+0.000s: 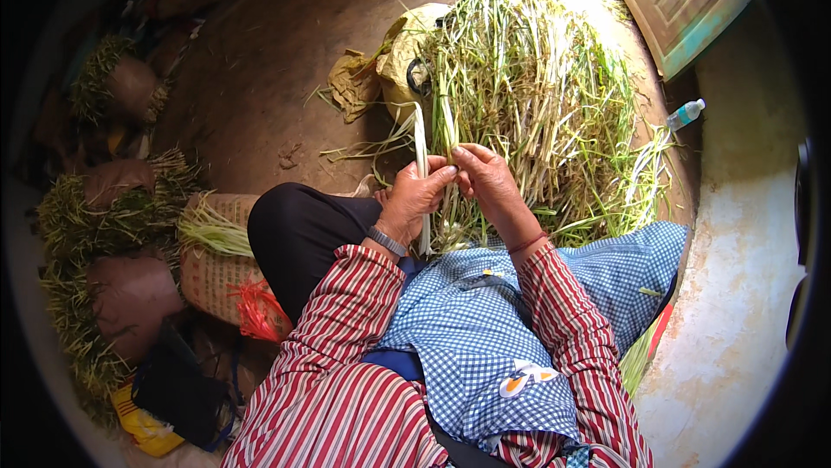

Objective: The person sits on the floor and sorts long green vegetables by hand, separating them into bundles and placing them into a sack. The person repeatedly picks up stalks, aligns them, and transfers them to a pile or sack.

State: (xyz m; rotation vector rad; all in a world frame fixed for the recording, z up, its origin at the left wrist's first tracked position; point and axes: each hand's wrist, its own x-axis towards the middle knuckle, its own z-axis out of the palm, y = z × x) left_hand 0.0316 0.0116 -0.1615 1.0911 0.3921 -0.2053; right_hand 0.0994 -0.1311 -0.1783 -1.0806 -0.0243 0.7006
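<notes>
My left hand (408,200) is closed around several pale, peeled plant stalks (421,143) that stand upright above and below the fist. Close beside it, my right hand (483,176) pinches a greenish-white stalk (447,117) between thumb and fingertips. The fingers of both hands nearly meet; whether they touch is not clear. Behind and to the right of them lies a large heap of long green and straw-coloured stalks (539,104). A blue checked cloth (467,312) covers my lap.
A yellow sack (402,59) lies against the heap's left side. Pale green stalks (217,229) rest on a printed woven mat (214,279), near red plastic strings (256,309). Bundled greens (71,279) line the far left. At right are a plastic bottle (684,115) and a wooden door (682,0).
</notes>
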